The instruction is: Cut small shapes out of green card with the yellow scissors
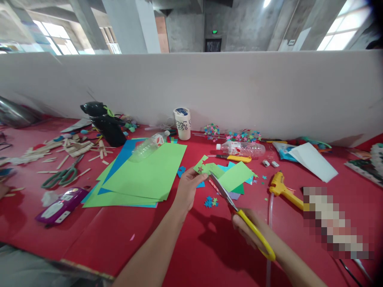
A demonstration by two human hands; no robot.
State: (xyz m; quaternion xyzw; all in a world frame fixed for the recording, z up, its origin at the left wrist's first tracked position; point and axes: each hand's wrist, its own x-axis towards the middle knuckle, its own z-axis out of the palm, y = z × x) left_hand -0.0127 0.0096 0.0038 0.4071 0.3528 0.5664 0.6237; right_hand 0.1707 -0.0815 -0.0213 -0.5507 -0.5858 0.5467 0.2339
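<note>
Between the thumb and fingers of my left hand [189, 186] is a piece of light green paper [213, 169] with a star-shaped mark on it. My right hand [247, 228] is closed round the yellow handles of a pair of scissors [228, 195]. The scissors point up and left, and their blade tips meet the edge of the green paper. Below the blades lies a small heap of blue and green paper stars [211, 201]. Just beyond the scissors, a light green paper strip [237, 176] rests on other coloured scraps.
Large green and blue sheets [146, 171] lie to the left under a plastic bottle [152, 146]. At right are a yellow glue gun [284, 190] and another bottle [241, 149]. A yellow cutter [238, 159] and a cup [182, 123] stand farther back. Green-handled scissors [61, 177] lie among wooden sticks.
</note>
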